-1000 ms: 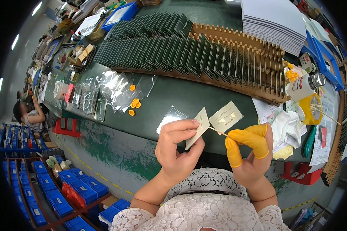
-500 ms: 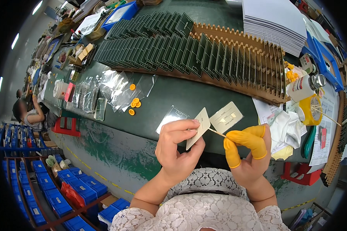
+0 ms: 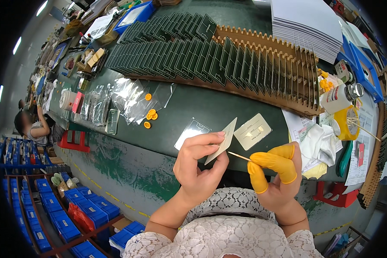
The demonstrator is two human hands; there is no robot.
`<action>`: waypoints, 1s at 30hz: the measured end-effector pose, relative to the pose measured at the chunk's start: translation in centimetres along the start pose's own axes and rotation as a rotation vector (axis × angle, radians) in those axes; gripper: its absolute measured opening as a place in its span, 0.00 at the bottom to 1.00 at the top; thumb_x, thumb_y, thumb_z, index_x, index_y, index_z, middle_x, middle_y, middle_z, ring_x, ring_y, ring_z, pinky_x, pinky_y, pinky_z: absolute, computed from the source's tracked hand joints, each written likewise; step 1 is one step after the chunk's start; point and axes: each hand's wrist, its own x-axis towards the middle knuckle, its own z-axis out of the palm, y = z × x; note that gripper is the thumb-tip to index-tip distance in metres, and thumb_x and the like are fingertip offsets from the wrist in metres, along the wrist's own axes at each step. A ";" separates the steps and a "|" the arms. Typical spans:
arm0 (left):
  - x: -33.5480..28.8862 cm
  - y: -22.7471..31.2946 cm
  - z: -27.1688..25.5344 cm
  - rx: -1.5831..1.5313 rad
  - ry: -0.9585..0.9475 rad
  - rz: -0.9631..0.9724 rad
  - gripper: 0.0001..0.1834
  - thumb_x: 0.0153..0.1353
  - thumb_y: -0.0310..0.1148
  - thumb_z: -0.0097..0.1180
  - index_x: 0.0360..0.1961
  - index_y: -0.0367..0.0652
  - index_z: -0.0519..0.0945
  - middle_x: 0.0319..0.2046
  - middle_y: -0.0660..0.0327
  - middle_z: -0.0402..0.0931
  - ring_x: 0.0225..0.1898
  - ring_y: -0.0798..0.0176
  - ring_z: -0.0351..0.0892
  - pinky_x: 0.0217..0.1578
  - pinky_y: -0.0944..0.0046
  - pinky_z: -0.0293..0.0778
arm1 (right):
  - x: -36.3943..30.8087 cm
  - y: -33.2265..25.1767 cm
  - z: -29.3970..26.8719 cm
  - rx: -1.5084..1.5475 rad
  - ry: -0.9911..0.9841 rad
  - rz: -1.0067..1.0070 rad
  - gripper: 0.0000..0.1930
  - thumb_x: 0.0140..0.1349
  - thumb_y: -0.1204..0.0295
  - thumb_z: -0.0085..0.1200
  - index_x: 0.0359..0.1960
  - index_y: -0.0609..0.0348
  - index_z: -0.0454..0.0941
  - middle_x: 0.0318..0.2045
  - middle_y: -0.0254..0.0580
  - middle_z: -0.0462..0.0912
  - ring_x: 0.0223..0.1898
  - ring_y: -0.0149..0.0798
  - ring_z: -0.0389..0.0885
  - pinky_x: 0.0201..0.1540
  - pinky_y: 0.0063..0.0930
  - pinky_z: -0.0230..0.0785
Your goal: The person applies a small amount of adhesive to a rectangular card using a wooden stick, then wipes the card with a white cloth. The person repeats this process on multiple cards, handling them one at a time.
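My left hand (image 3: 198, 165) is closed on a thin cream card (image 3: 225, 139), pinched by its edge and tilted up. Yellow finger cots cover the thumb and fingers of my right hand (image 3: 276, 172). Its fingertips pinch a slim wooden stick (image 3: 240, 156), whose tip points toward the held card but stands a little apart from it. A second cream card (image 3: 253, 132) with small print lies on the green table just beyond my hands. Left of it a clear-and-white card (image 3: 193, 132) lies flat, partly behind my left hand.
Slotted brown racks (image 3: 284, 99) full of upright dark green cards stretch across the back. Orange caps (image 3: 152, 114) and clear plastic bags (image 3: 131, 101) lie left. At right are a white cloth (image 3: 318, 144), a bottle (image 3: 337, 98) and a yellow tape roll (image 3: 347, 122). Another person sits far left.
The stick's tip has drawn back and dropped slightly from the held card, leaving a gap. The card in my left hand has turned a little, and its face is seen more edge-on.
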 end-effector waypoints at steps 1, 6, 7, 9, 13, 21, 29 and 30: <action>0.0 -0.1 0.0 -0.009 -0.002 -0.002 0.21 0.44 0.11 0.64 0.38 0.38 0.72 0.40 0.51 0.82 0.42 0.54 0.85 0.41 0.64 0.80 | 0.0 -0.1 -0.2 0.007 -0.001 0.010 0.16 0.48 0.78 0.71 0.40 0.55 0.83 0.29 0.37 0.76 0.29 0.38 0.71 0.28 0.28 0.61; 0.0 0.5 -0.1 -0.041 -0.069 -0.045 0.22 0.49 0.07 0.60 0.39 0.40 0.68 0.41 0.50 0.77 0.45 0.51 0.84 0.48 0.58 0.80 | -0.5 -0.1 -0.5 0.024 0.000 0.030 0.17 0.48 0.78 0.71 0.41 0.55 0.83 0.29 0.36 0.75 0.29 0.37 0.70 0.28 0.27 0.60; 0.0 0.5 -0.1 -0.044 -0.071 -0.043 0.22 0.49 0.07 0.60 0.39 0.40 0.68 0.41 0.51 0.77 0.45 0.50 0.84 0.48 0.58 0.80 | -0.5 -0.1 -0.4 0.027 -0.003 0.023 0.17 0.48 0.78 0.71 0.41 0.55 0.83 0.29 0.36 0.75 0.29 0.37 0.70 0.28 0.27 0.60; 0.1 0.5 -0.1 -0.046 -0.071 -0.038 0.22 0.49 0.07 0.60 0.39 0.40 0.67 0.41 0.50 0.77 0.45 0.50 0.84 0.49 0.58 0.80 | -0.4 -0.1 -0.3 0.031 -0.009 0.010 0.17 0.48 0.78 0.71 0.41 0.55 0.83 0.29 0.35 0.74 0.29 0.37 0.69 0.28 0.27 0.60; 0.2 0.6 -0.2 -0.042 -0.073 -0.033 0.22 0.49 0.07 0.60 0.39 0.40 0.67 0.41 0.50 0.77 0.45 0.50 0.84 0.49 0.58 0.80 | -0.4 -0.1 -0.2 0.019 -0.022 -0.003 0.18 0.47 0.78 0.71 0.41 0.54 0.83 0.29 0.35 0.74 0.29 0.37 0.69 0.28 0.27 0.60; 0.3 0.7 0.0 -0.056 -0.066 -0.026 0.21 0.50 0.07 0.60 0.39 0.40 0.67 0.41 0.50 0.77 0.45 0.49 0.84 0.49 0.57 0.80 | -0.4 0.0 0.0 0.006 -0.018 -0.016 0.18 0.47 0.78 0.71 0.41 0.53 0.83 0.29 0.36 0.75 0.29 0.37 0.70 0.29 0.28 0.60; 0.2 0.6 0.0 -0.065 -0.067 -0.025 0.22 0.50 0.07 0.60 0.39 0.40 0.67 0.41 0.50 0.77 0.46 0.49 0.84 0.49 0.58 0.80 | -0.4 0.0 -0.2 0.009 -0.026 0.007 0.17 0.47 0.78 0.72 0.41 0.54 0.82 0.29 0.36 0.76 0.29 0.37 0.71 0.28 0.29 0.60; 0.3 0.6 0.0 -0.062 -0.067 -0.023 0.22 0.50 0.07 0.60 0.39 0.40 0.67 0.42 0.50 0.77 0.46 0.49 0.84 0.49 0.58 0.79 | -0.4 -0.1 -0.2 0.005 -0.037 0.003 0.17 0.47 0.78 0.72 0.41 0.54 0.82 0.29 0.36 0.76 0.29 0.37 0.71 0.28 0.29 0.60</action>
